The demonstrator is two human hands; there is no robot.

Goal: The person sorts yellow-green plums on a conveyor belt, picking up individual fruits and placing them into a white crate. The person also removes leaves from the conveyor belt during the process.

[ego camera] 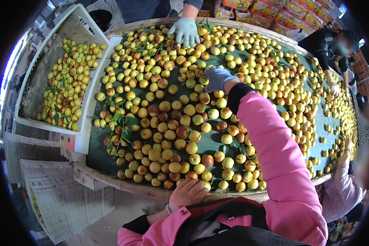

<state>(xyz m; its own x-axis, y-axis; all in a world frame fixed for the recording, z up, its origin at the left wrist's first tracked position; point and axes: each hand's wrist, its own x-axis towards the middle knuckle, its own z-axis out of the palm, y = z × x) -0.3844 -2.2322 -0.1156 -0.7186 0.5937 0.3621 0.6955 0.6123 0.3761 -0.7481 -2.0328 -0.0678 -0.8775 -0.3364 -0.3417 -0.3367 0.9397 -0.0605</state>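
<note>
Winter jujubes, yellow-green with reddish-brown patches, lie spread over the green surface of a long sorting table. My right hand, in a blue-grey knit glove, reaches over the middle of them. Its fingers curl down among the fruit, and whether they hold one is hidden. Close to my body, my left hand rests on the table's near rim in a pale orange-tinted glove. The bent fingertips touch the nearest jujubes; a grip on any cannot be made out. Leafy twigs lie among the fruit at left.
A white plastic crate with jujubes and leaves tilts at the table's left end. Across from me is another person's gloved hand. More people work at the right. White crates stand lower left; printed cartons are stacked behind.
</note>
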